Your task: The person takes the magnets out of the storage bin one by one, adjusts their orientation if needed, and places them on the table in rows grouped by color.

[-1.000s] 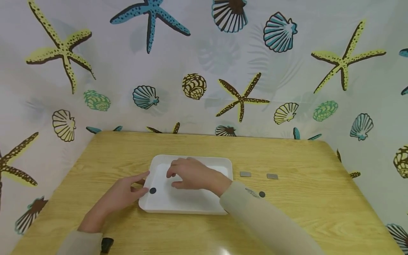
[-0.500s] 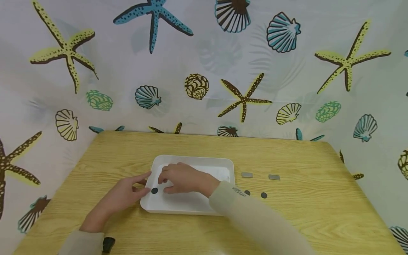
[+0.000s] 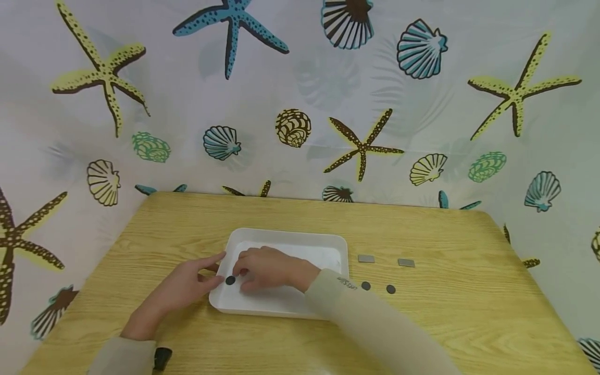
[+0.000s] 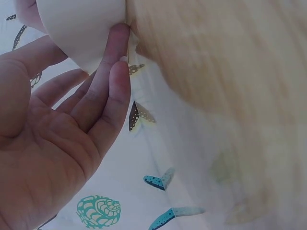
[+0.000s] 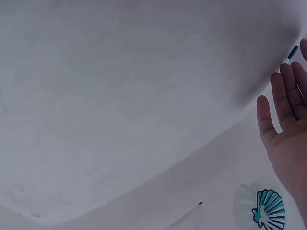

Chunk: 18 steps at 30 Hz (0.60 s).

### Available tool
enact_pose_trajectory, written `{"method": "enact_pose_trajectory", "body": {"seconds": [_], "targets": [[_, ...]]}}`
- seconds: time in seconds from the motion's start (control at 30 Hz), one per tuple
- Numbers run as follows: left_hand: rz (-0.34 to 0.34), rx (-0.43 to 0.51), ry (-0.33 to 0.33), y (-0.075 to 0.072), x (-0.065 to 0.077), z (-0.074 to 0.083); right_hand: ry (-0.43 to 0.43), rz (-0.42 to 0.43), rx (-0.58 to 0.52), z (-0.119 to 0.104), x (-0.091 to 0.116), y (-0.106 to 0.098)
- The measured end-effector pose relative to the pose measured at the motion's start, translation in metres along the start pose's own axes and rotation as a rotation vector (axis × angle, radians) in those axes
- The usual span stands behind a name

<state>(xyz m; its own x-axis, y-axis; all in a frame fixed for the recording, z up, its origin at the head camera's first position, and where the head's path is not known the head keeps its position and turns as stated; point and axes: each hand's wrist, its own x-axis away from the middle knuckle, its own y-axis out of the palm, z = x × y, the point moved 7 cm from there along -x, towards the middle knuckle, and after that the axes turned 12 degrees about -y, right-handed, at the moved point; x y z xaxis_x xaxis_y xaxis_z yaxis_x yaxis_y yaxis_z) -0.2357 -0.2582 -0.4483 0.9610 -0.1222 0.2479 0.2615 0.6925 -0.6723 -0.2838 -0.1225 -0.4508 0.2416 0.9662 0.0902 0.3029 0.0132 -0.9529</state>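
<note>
A shallow white tray (image 3: 290, 237) lies on the wooden table. My left hand (image 3: 185, 284) holds its left edge, thumb and fingers at the rim; in the left wrist view the fingers (image 4: 103, 91) bend against the tray's wall. Inside the tray, near that edge, is a small round black disc (image 3: 230, 280). My right hand (image 3: 269, 268) reaches over the tray just right of the disc, its fingers loosely bent. Nothing shows between them. In the right wrist view this hand (image 5: 288, 129) has relaxed fingers close to the dark disc (image 5: 293, 52), with a narrow gap visible.
Right of the tray, two small grey rectangular pieces (image 3: 366, 259) lie apart on the table (image 3: 445, 312). Nearer me are two more black discs (image 3: 391, 289), close to the right sleeve (image 3: 370, 323). A cloth (image 3: 300, 88) printed with shells and starfish hangs behind.
My right hand has moved left and slightly down within the tray, nearer the black disc. A second disc has come out from behind the right sleeve. My left hand stays at the tray's edge.
</note>
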Motion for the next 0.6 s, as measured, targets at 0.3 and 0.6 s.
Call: {"method": "enact_pose_trajectory", "body": {"seconds": [0.3,0.6], "targets": [[-0.009,-0.001,-0.007,0.0003,0.0020,0.0034,-0.003,0.040,-0.001,-0.0048,-0.0049,0.0000],[-0.013,0.022,0.013,-0.0003,0.0015,0.0032,0.025,0.089,-0.016,-0.0018,-0.0105,0.0013]]}}
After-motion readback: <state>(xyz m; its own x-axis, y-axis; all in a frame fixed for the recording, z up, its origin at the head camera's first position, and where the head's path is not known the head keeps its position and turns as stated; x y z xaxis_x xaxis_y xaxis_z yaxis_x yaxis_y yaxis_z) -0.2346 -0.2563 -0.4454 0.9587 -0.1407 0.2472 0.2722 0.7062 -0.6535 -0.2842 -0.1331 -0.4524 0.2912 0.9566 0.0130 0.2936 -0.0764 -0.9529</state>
